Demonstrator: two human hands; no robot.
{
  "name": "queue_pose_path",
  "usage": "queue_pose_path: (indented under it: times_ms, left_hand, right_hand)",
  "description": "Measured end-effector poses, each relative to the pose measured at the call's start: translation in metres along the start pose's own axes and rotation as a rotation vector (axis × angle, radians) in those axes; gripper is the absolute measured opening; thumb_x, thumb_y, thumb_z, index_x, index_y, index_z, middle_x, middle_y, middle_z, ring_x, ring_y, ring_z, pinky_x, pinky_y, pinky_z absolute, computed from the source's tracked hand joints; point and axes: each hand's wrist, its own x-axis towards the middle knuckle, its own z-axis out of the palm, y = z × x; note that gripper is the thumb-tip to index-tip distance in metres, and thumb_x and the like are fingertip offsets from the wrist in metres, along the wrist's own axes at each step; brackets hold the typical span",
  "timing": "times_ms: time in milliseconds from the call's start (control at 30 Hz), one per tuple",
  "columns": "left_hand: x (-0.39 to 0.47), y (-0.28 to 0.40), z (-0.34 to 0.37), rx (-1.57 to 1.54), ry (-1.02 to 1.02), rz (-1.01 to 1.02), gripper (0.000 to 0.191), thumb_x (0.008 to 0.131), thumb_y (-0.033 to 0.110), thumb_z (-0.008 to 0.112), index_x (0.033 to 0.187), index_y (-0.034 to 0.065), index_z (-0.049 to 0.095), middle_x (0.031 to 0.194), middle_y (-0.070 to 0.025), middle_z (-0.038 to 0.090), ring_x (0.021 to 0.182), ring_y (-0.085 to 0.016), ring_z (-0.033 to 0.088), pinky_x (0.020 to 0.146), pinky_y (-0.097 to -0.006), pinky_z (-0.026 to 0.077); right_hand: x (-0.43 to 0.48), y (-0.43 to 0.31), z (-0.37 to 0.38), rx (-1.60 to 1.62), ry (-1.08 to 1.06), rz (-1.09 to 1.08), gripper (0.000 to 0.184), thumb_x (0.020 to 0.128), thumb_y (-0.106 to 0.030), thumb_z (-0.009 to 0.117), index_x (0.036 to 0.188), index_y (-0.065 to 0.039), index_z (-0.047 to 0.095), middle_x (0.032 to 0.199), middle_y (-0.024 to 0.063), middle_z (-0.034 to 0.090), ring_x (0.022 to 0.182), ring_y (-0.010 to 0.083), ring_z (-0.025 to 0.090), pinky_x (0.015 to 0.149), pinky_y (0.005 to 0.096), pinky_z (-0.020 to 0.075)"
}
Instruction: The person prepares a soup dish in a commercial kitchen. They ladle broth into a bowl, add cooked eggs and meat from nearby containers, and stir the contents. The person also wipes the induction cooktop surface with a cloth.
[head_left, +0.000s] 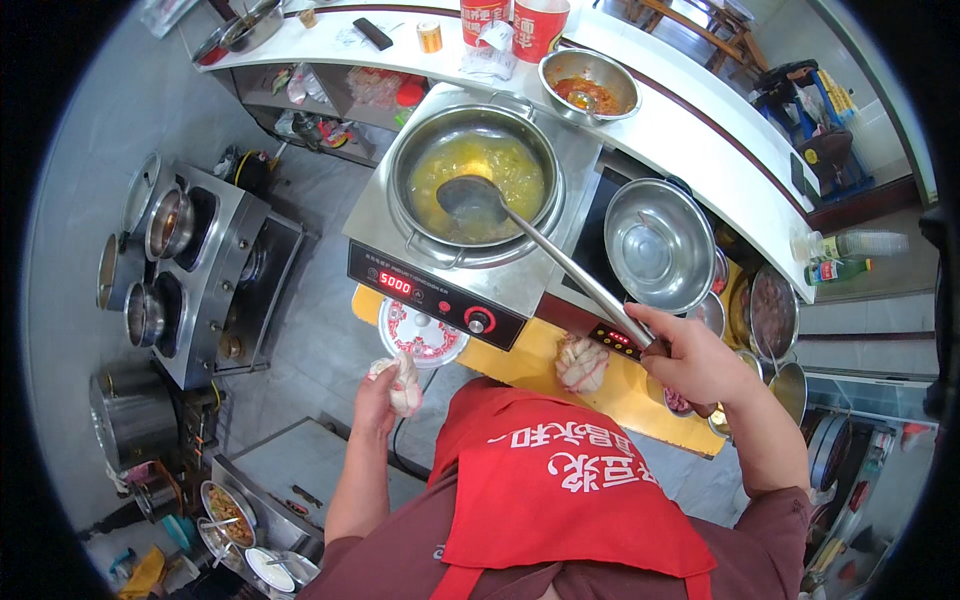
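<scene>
My right hand (694, 356) is closed around the handle of a long metal ladle (574, 270). The ladle's dark bowl rests in yellowish, oily-looking liquid (487, 165) inside a wide steel pot (400, 176). That pot stands on an induction cooker (435, 292) with a lit red display. In my left hand (377, 397) is a bunched white cloth (406, 382) with pink edging, held left of the cooker's front. A floral-patterned lid (420, 334) lies just beyond that hand. A second crumpled cloth (582, 363) sits on the yellow board below the cooker.
An empty steel basin (656, 247) sits right of the pot. A bowl of red sauce (589, 86) stands on the white counter (712, 112), near red paper buckets (538, 30). Steel bowls, one with meat (772, 307), crowd the right. A gas stove (210, 270) with pots stands left.
</scene>
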Motion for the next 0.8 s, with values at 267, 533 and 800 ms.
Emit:
queue_pose_path:
  times_ms: [267, 533, 800]
  left_hand:
    - [0.012, 0.014, -0.001, 0.149, 0.055, 0.058, 0.025, 0.099, 0.009, 0.059, 0.12, -0.0039, 0.062, 0.105, -0.0137, 0.072, 0.086, -0.024, 0.073, 0.073, -0.0359, 0.06]
    - [0.006, 0.018, 0.039, 0.079, 0.032, 0.081, 0.027, 0.1, 0.014, 0.056, 0.119, -0.0049, 0.06, 0.099, -0.0175, 0.071, 0.077, -0.028, 0.073, 0.065, -0.0383, 0.061]
    - [0.004, 0.003, 0.044, 0.124, -0.101, 0.015, 0.03, 0.101, 0.016, 0.053, 0.122, -0.0048, 0.06, 0.097, -0.0183, 0.071, 0.076, -0.029, 0.073, 0.066, -0.0408, 0.062]
  right_hand:
    - [-0.009, -0.007, -0.017, -0.035, -0.013, 0.045, 0.067, 0.087, 0.0, 0.054, 0.153, -0.003, 0.042, 0.088, 0.0131, 0.072, 0.051, 0.0208, 0.064, 0.047, 0.0347, 0.0516]
    - [-0.011, 0.003, -0.02, -0.149, 0.076, -0.048, 0.066, 0.086, -0.001, 0.055, 0.151, -0.004, 0.045, 0.091, 0.0196, 0.073, 0.057, 0.0273, 0.069, 0.057, 0.0388, 0.056]
    - [-0.021, -0.022, -0.038, -0.286, -0.016, 0.029, 0.067, 0.082, -0.004, 0.066, 0.147, -0.001, 0.052, 0.096, 0.0235, 0.073, 0.087, 0.033, 0.074, 0.079, 0.0397, 0.057]
